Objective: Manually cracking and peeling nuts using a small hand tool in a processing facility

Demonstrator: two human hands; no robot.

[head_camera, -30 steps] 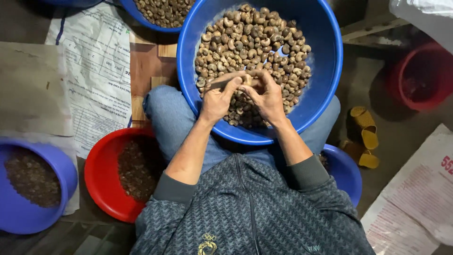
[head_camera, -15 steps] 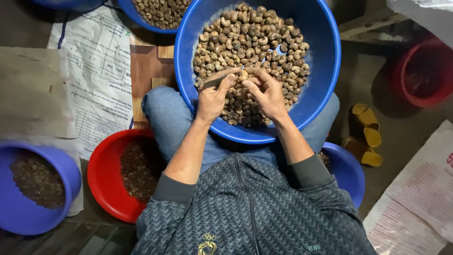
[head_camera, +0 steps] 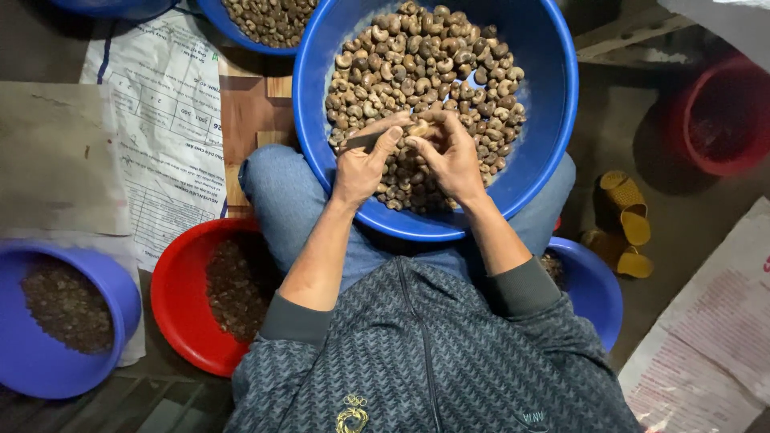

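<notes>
A large blue basin [head_camera: 553, 120] rests on my lap, heaped with brown cashew nuts [head_camera: 425, 64]. Both hands work over its near side. My left hand [head_camera: 362, 164] grips a small dark-handled knife [head_camera: 362, 141] that points right. My right hand [head_camera: 451, 156] pinches a single cashew nut [head_camera: 417, 128] at its fingertips, against the knife's tip. The blade itself is mostly hidden by fingers.
A red bowl [head_camera: 172, 305] with dark shells sits at my left knee, a purple bowl [head_camera: 120, 297] of shells further left. Another blue bowl [head_camera: 597, 297] is by my right knee. Printed sacks [head_camera: 160, 120], yellow sandals [head_camera: 626, 216] and a red bucket [head_camera: 722, 112] lie around.
My hands stay together over the basin, with small finger movements on the nut. The view has shifted slightly.
</notes>
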